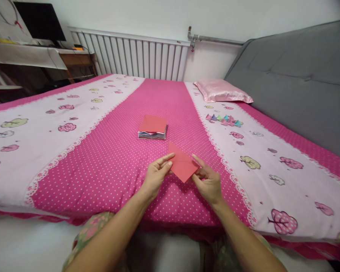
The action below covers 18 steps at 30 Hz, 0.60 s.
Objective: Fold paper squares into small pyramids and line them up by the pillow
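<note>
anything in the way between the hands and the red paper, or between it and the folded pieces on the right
Nothing visible: the left hand and right hand both hold the red paper directly, and past the right hand only bedspread shows between it and the folded pieces.

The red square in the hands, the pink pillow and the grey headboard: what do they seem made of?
Red square: probably matte paper, looking thin with crisp, straight edges. Pink pillow: satin-like fabric, judging by its glossy highlights. Grey headboard: padded, low-sheen upholstery with dimples; cloth or leatherette, I can't tell.
</note>
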Each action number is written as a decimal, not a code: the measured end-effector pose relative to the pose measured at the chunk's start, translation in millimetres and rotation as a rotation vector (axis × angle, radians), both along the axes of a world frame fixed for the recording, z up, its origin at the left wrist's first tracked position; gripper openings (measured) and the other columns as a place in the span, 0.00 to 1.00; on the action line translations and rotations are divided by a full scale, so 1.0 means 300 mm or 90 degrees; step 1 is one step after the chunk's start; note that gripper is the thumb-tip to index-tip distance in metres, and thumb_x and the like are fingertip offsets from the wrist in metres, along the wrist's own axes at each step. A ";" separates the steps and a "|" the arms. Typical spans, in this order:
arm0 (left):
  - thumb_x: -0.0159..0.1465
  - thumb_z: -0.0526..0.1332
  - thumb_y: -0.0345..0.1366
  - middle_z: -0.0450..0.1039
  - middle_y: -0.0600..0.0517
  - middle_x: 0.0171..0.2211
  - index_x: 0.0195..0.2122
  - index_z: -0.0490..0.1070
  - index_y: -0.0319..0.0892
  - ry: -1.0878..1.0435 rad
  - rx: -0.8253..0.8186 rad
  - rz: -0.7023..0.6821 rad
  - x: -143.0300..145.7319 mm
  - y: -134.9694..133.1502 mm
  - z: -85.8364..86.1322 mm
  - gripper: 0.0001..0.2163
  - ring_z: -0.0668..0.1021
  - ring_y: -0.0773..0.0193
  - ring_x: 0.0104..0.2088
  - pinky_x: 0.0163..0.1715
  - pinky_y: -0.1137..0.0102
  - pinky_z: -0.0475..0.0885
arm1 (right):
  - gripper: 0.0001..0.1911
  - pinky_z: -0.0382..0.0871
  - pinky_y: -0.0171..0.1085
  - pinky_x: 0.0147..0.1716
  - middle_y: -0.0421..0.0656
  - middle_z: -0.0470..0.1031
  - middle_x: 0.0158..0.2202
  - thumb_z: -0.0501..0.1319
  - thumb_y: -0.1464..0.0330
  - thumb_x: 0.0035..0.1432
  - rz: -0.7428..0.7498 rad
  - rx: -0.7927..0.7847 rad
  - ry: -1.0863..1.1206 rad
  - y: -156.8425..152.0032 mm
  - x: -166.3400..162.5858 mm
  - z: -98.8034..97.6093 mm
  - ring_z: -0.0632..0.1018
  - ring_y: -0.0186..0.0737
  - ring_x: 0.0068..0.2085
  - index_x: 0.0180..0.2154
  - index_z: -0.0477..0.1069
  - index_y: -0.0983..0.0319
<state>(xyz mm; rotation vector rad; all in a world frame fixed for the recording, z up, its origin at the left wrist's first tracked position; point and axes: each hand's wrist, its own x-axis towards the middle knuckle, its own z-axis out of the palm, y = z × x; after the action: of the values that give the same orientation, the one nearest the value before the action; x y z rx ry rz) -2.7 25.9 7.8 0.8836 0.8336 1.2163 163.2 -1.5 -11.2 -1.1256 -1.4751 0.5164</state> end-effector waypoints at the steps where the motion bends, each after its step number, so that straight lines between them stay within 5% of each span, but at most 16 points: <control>1: 0.51 0.68 0.36 0.78 0.46 0.38 0.47 0.72 0.39 -0.005 0.002 0.003 0.002 -0.001 0.000 0.21 0.78 0.65 0.34 0.36 0.73 0.71 | 0.25 0.69 0.29 0.21 0.37 0.77 0.25 0.60 0.71 0.51 -0.008 0.027 -0.053 0.000 0.003 -0.007 0.72 0.29 0.19 0.53 0.66 0.58; 5: 0.50 0.68 0.36 0.78 0.45 0.39 0.48 0.72 0.39 -0.019 0.006 0.004 0.012 -0.009 0.001 0.23 0.78 0.64 0.35 0.38 0.71 0.71 | 0.23 0.69 0.29 0.22 0.38 0.80 0.32 0.57 0.74 0.53 0.007 0.060 -0.164 0.004 0.007 -0.027 0.72 0.29 0.19 0.51 0.69 0.53; 9: 0.50 0.68 0.36 0.78 0.44 0.38 0.48 0.72 0.39 -0.024 0.006 -0.030 0.019 -0.022 0.004 0.22 0.78 0.61 0.37 0.39 0.70 0.71 | 0.19 0.73 0.34 0.37 0.40 0.78 0.43 0.56 0.74 0.54 0.075 0.025 -0.134 0.014 0.011 -0.018 0.80 0.36 0.36 0.46 0.73 0.53; 18: 0.47 0.69 0.32 0.78 0.46 0.37 0.36 0.78 0.39 0.037 -0.026 -0.016 -0.001 -0.013 0.002 0.13 0.77 0.66 0.33 0.37 0.73 0.70 | 0.12 0.72 0.41 0.42 0.41 0.80 0.38 0.59 0.72 0.52 0.174 -0.102 -0.068 0.030 0.023 0.005 0.79 0.42 0.39 0.38 0.77 0.56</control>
<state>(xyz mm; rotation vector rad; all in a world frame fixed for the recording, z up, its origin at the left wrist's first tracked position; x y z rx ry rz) -3.0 22.0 8.4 0.8977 0.8884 1.1530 170.3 7.4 -9.8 -1.0938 -1.7173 0.7861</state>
